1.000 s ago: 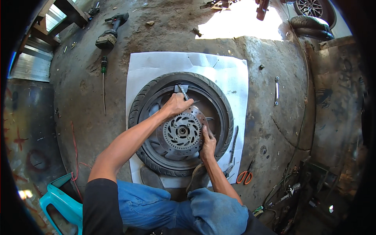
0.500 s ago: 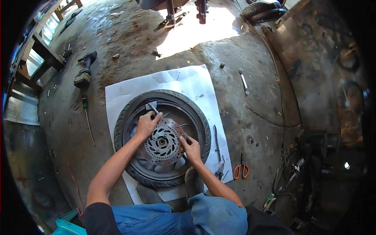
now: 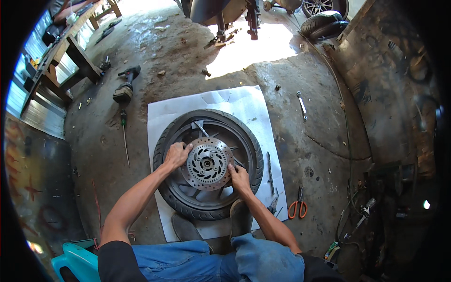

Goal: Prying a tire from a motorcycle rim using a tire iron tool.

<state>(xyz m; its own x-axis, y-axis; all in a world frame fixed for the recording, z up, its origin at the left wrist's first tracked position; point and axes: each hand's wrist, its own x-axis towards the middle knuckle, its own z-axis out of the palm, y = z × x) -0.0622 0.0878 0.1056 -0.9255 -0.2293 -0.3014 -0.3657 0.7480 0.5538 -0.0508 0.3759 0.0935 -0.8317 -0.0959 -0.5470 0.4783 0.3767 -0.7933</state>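
Observation:
A motorcycle wheel with a black tyre (image 3: 161, 176) lies flat in front of me on a white sheet (image 3: 162, 110). Over its hub sits a round, drilled metal brake disc (image 3: 197, 177). My left hand (image 3: 177, 156) is closed on the disc's upper-left edge, the thumb on top. At the right edge, my right hand (image 3: 239, 178) grips the rim between thumb and fingers; the undersides of both grips are hidden. Beyond the disc a pale, thin rod-like piece (image 3: 201, 128) shows between the rim and the spokes.
Right of the wheel lie a thin dark tool (image 3: 270, 173), pliers (image 3: 273, 205), orange-handled scissors (image 3: 297, 209) and a wrench (image 3: 302, 106). Leftward are a cordless drill (image 3: 124, 90), a screwdriver (image 3: 124, 123) and a wooden bench (image 3: 81, 56). Motorcycle parts (image 3: 221, 14) stand ahead.
My left hand has moved from the disc's top-left, near the rod-like piece, down to its left edge. My right hand keeps its hold. The view has shifted, so everything appears farther right.

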